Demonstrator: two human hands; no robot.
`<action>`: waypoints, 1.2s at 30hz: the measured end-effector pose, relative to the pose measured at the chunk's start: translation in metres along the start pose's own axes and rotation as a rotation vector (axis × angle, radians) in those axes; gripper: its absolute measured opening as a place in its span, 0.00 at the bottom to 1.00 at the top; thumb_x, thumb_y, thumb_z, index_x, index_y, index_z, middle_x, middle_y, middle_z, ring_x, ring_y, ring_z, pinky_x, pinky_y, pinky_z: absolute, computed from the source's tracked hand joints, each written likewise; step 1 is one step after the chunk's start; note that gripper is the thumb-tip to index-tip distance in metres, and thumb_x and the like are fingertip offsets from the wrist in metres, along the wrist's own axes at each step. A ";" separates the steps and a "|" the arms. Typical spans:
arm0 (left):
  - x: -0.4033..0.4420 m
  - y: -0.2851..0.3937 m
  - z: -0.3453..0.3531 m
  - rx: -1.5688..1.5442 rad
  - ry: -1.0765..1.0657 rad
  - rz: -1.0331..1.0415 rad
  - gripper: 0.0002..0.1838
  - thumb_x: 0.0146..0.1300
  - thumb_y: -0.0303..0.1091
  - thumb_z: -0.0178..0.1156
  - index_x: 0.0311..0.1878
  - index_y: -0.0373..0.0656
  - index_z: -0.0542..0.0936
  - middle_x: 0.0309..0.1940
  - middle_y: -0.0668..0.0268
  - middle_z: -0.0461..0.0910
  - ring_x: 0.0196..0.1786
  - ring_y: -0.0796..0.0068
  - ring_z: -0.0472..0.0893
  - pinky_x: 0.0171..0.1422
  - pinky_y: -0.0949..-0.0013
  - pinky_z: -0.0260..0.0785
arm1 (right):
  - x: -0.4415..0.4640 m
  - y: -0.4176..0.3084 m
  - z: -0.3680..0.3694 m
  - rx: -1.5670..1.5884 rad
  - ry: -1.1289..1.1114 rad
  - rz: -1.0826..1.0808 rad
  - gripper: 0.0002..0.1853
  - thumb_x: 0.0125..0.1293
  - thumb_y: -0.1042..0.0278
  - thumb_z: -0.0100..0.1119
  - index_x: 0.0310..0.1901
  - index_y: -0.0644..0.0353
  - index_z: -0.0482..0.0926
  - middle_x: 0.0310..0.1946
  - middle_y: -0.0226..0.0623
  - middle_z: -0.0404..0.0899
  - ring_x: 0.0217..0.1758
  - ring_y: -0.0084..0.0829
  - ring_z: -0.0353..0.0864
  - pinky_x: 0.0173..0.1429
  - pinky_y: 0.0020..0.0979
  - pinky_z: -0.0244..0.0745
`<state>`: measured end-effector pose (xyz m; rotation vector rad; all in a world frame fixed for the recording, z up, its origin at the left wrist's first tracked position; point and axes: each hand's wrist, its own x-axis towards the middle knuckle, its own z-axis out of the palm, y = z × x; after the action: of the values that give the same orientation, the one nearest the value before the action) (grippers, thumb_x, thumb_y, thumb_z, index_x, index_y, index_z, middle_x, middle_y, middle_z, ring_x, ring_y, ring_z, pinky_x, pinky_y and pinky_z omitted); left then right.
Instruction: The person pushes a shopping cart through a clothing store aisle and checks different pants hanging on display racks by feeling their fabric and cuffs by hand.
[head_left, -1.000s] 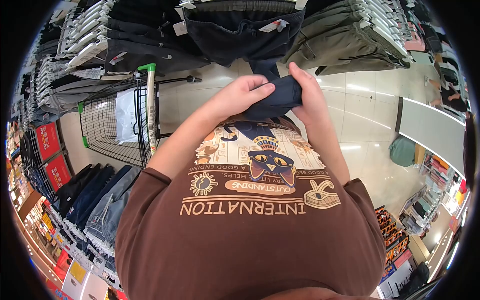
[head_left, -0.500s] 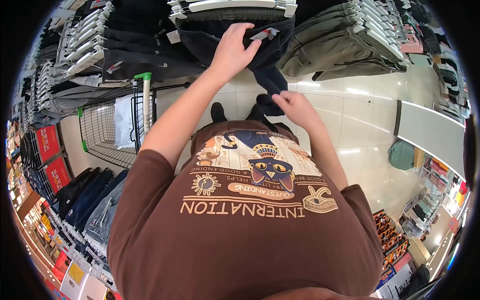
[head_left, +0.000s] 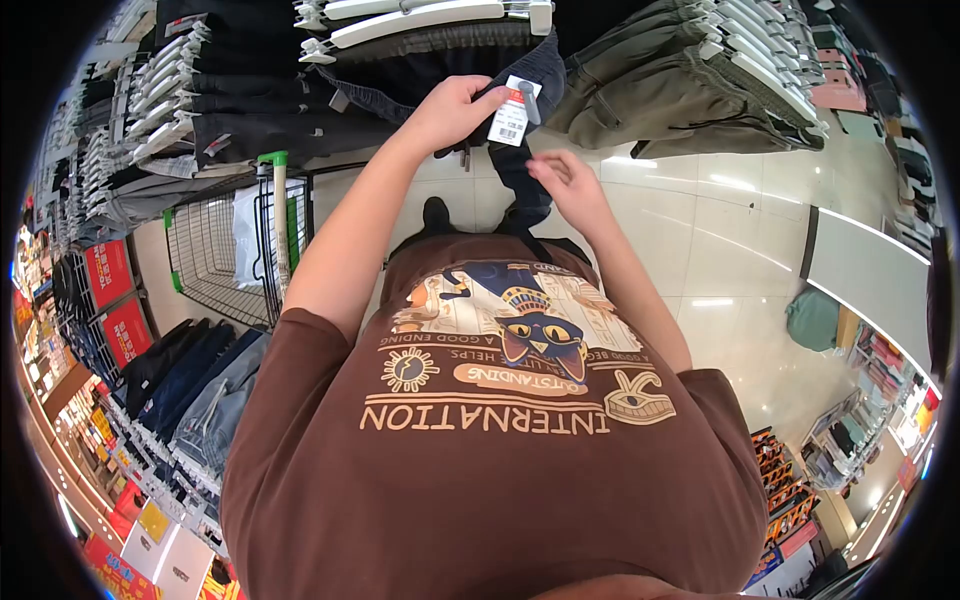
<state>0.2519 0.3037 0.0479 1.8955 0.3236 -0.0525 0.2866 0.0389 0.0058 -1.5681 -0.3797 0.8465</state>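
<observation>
A pair of dark trousers [head_left: 540, 75] hangs by its waistband from a white clip hanger [head_left: 430, 25] straight ahead of me. My left hand [head_left: 452, 115] is closed on the waistband, its thumb against the edge of a white price tag [head_left: 510, 118] with a red top and a barcode. A grey security pin [head_left: 529, 102] sits beside the tag. One dark trouser leg [head_left: 520, 195] drops toward my feet. Just right of that leg is my right hand [head_left: 570, 188], fingers loosely bent and apart, with nothing visible in them.
Olive trousers [head_left: 665, 95] hang to the right, black ones [head_left: 285, 135] to the left. A wire shopping cart [head_left: 215, 255] with a green-ended handle stands at left. Folded jeans [head_left: 215, 400] lie behind it. At right are a white panel [head_left: 870, 275] and a green round item [head_left: 812, 320].
My right hand has let go of the trouser leg and moved up. My left hand has shifted down and left on the waistband, and the price tag now faces me.
</observation>
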 end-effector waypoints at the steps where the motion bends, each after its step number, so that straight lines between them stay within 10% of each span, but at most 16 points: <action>1: -0.005 0.004 0.001 -0.028 -0.027 -0.016 0.22 0.76 0.50 0.63 0.49 0.37 0.88 0.31 0.61 0.88 0.34 0.73 0.83 0.45 0.65 0.76 | 0.006 -0.013 0.008 0.079 -0.039 0.005 0.17 0.81 0.62 0.62 0.59 0.69 0.80 0.51 0.42 0.89 0.56 0.31 0.89 0.63 0.30 0.82; 9: -0.023 0.025 -0.019 0.172 0.002 -0.001 0.21 0.73 0.50 0.68 0.48 0.37 0.88 0.31 0.56 0.87 0.32 0.72 0.83 0.42 0.64 0.77 | 0.039 -0.023 0.025 0.496 0.010 0.221 0.12 0.81 0.65 0.60 0.58 0.62 0.79 0.49 0.36 0.87 0.51 0.30 0.87 0.63 0.37 0.81; 11: -0.027 0.025 -0.021 0.300 -0.056 0.042 0.20 0.74 0.51 0.65 0.41 0.40 0.86 0.27 0.51 0.84 0.31 0.55 0.86 0.39 0.54 0.77 | 0.046 -0.015 0.017 0.366 0.162 0.280 0.12 0.80 0.66 0.62 0.58 0.62 0.79 0.49 0.36 0.87 0.53 0.32 0.87 0.63 0.37 0.80; 14: -0.033 0.012 -0.017 0.442 -0.060 0.226 0.17 0.73 0.47 0.64 0.39 0.41 0.82 0.32 0.49 0.85 0.40 0.40 0.85 0.43 0.44 0.78 | 0.037 -0.046 0.041 -0.447 0.710 -0.368 0.12 0.75 0.68 0.66 0.55 0.61 0.81 0.50 0.37 0.87 0.58 0.38 0.86 0.64 0.40 0.79; 17: -0.035 0.005 -0.025 0.417 -0.100 0.330 0.13 0.73 0.42 0.62 0.41 0.41 0.83 0.37 0.54 0.87 0.43 0.45 0.86 0.47 0.46 0.80 | 0.049 -0.088 0.051 -0.784 0.371 -0.884 0.12 0.67 0.71 0.70 0.51 0.58 0.85 0.48 0.40 0.87 0.59 0.39 0.85 0.74 0.45 0.69; 22: -0.032 -0.015 -0.053 0.394 -0.141 0.363 0.13 0.74 0.41 0.62 0.41 0.40 0.84 0.36 0.55 0.87 0.43 0.50 0.87 0.49 0.49 0.80 | 0.062 -0.140 0.085 -1.395 0.035 -0.504 0.10 0.68 0.55 0.70 0.42 0.51 0.88 0.39 0.26 0.86 0.55 0.31 0.82 0.79 0.75 0.45; 36: -0.054 -0.069 -0.168 0.797 -0.049 0.598 0.18 0.73 0.46 0.67 0.30 0.46 0.77 0.21 0.61 0.81 0.29 0.58 0.84 0.42 0.59 0.74 | 0.077 -0.144 0.028 -1.447 -0.016 -0.555 0.10 0.70 0.58 0.70 0.35 0.53 0.86 0.32 0.25 0.81 0.46 0.31 0.81 0.82 0.57 0.51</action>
<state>0.1621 0.4711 0.0528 2.6997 -0.3699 0.2029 0.3520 0.1389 0.1213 -2.5128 -1.5876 0.0182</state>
